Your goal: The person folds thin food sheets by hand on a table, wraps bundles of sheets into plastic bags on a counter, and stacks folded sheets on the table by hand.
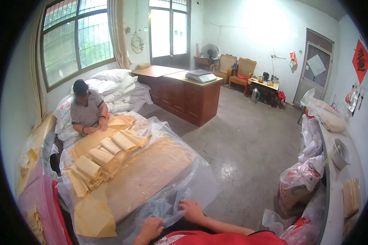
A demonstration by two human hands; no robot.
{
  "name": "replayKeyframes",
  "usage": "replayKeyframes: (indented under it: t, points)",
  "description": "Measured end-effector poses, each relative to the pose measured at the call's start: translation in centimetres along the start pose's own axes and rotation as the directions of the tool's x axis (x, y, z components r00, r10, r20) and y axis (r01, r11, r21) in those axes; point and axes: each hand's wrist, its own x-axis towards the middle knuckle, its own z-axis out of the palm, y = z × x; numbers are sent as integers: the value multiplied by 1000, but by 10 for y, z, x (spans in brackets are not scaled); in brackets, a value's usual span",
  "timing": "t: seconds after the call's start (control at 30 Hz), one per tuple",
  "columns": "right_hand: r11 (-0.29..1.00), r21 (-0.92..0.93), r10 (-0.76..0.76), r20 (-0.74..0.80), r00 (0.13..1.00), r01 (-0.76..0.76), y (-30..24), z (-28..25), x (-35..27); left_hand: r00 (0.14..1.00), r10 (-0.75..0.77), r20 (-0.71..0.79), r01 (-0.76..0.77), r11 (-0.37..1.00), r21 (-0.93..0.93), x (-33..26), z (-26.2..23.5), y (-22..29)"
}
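At the near edge of the low table, my left hand [152,228] has its fingers closed on the rim of a clear plastic sheet [165,205]. A little to the right and farther forward, my right hand [192,210] grips the same sheet, its fingers bent over the bunched plastic. The sheet lies rumpled around a crumb-strewn wooden board [149,175]. Left of my hands, a flat yellow sheet [95,216] hangs over the board's near corner. Beyond it runs a row of folded stacks of thin yellowish sheets [104,157].
Across the table a person [88,108] in a striped shirt handles yellow sheets. White sacks [118,87] are piled behind. A brown desk [188,98] carries a scale [201,76]. On the right, bagged goods [300,188] stand below a ledge holding a tape roll [341,154].
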Motion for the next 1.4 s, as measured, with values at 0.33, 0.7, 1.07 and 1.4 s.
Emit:
replayKeyframes:
  t: [0.33,0.7,1.07,1.4]
  points:
    - [999,39,-22,-57,998,24,1,-1,-7,996,-63,68,68,995,-78,8,15,-10]
    - [979,-32,-199,23,980,199,19,-13,57,962,-269,-43,266,962,-56,12,-44,-20]
    - [968,5,-246,214,945,251,64,13,193,911,-279,-305,394,811,434,53,-15,-153]
    - [890,354,-405,327,854,287,126,90,250,870,-427,-247,479,852,211,93,18,-177]
